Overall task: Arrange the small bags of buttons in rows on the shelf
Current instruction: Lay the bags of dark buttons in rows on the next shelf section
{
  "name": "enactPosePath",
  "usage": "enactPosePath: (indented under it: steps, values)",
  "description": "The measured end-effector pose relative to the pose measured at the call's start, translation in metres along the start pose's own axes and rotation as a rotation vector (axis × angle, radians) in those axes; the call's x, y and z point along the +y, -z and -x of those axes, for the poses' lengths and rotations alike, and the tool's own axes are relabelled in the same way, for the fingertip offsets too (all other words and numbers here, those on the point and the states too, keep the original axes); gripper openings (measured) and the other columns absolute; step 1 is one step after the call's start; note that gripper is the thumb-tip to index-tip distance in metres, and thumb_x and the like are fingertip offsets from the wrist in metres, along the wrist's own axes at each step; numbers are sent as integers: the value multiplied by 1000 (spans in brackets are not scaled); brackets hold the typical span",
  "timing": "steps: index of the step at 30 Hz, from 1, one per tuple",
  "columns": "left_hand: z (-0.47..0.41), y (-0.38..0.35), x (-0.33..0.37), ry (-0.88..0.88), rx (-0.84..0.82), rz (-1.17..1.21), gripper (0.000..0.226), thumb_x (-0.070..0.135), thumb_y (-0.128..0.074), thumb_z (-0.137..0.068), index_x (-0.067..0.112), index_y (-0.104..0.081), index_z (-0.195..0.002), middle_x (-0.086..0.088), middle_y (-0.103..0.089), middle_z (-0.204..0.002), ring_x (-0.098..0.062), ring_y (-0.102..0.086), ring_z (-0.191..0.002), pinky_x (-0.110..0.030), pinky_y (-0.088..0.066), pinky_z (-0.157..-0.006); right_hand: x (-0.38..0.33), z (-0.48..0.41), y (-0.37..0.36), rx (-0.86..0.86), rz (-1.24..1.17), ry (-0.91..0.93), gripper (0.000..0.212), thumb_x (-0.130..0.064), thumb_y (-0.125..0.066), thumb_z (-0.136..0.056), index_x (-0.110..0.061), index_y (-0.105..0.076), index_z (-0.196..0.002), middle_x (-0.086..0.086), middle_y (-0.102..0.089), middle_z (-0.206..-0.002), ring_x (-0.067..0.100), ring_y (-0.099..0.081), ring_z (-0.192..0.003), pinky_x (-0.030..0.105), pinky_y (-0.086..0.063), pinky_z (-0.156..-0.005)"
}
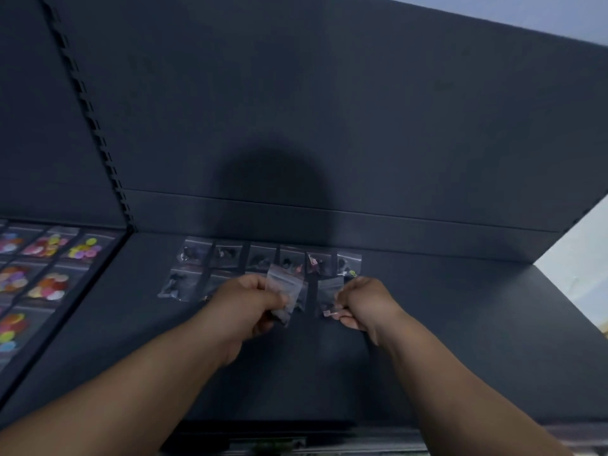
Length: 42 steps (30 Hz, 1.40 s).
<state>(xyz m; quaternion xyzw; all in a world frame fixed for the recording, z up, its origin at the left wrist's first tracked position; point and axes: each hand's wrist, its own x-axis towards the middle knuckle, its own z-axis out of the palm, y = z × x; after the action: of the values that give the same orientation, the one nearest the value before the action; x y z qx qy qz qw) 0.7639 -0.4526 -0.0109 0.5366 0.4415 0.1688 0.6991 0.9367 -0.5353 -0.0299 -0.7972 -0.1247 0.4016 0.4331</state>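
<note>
Small clear bags of dark buttons lie on the dark shelf (444, 324). A back row of several bags (227, 255) runs along the rear wall, and a front row (179, 284) starts at the left. My left hand (250, 301) is closed around a small stack of bags (284, 287), held a little above the shelf. My right hand (363, 302) pinches the near edge of one bag (330, 291) that lies at the right end of the front row. My hands hide the middle of the front row.
On the neighbouring shelf to the left lie rows of bags with bright coloured buttons (49, 284). A slotted upright (98, 133) divides the two bays. The dark back panel (329, 126) rises behind the shelf. A bright wall shows at the right.
</note>
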Motion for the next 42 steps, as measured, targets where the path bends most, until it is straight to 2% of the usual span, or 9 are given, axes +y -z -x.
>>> enactPosePath:
  steps: [5,13,16,20,25,30,35,38,42]
  values:
    - [-1,-13,5,33,4,71,11,2,-59,-86,12,-60,-83,-8,-65,-78,-16,-60,-68,-25,-50,-54,2,-5,0,20,81,69,18,3,-52,-87,-11,-50,-76,11,-58,-66,18,-58,-55,21,-50,-47]
    - [-2,-17,8,31,-5,78,14,-1,-51,-90,8,-58,-82,-13,-64,-84,-21,-61,-75,-29,-54,-59,2,-18,-7,99,235,177,18,6,-53,-78,-10,-49,-68,11,-56,-61,26,-57,-62,51,-56,-74]
    - [-3,-18,6,15,10,21,15,-2,-54,-88,10,-60,-83,-9,-65,-81,-18,-60,-72,-28,-52,-61,0,-13,-3,142,405,250,11,-8,-56,-75,-13,-52,-67,13,-65,-69,32,-66,-71,43,-58,-71]
    - [-4,-21,5,-20,19,-41,13,1,-59,-86,13,-63,-85,-4,-65,-79,-13,-56,-66,-25,-48,-59,0,-1,10,259,635,394,13,-21,-55,-84,-16,-54,-72,4,-62,-76,24,-58,-76,26,-41,-63]
    - [-5,-38,6,-66,9,10,13,0,-60,-86,13,-61,-84,-4,-63,-73,-13,-55,-62,-23,-47,-54,-2,31,11,-187,-190,242,15,-28,-61,-90,-15,-60,-83,4,-62,-72,15,-56,-59,23,-43,-52]
    - [-5,-59,2,-106,-35,26,13,-2,-59,-86,11,-59,-83,-5,-60,-72,-15,-56,-62,-25,-49,-57,8,37,22,-244,-216,264,13,-2,-64,-84,-13,-58,-81,-1,-58,-62,7,-52,-52,21,-44,-52]
    - [-14,-59,-11,-355,20,-488,16,12,-63,-86,26,-56,-87,4,-62,-87,-9,-58,-79,-25,-48,-73,16,23,40,-56,-177,196,12,-2,-65,-83,-12,-59,-84,-4,-56,-54,4,-46,-42,17,-39,-43]
    - [-15,-54,-16,-586,37,-929,18,19,-57,-90,23,-59,-108,8,-58,-109,-11,-53,-102,-25,-43,-91,20,12,46,51,-42,197,11,-6,-66,-82,-9,-59,-89,1,-57,-59,9,-49,-47,20,-42,-45]
    - [-16,-54,-20,-756,-11,-1312,34,25,-45,-93,23,-49,-128,7,-45,-137,-15,-36,-127,-29,-28,-107,31,7,53,352,735,432,31,-22,-60,-85,-14,-53,-115,6,-62,-101,26,-60,-95,29,-44,-73]
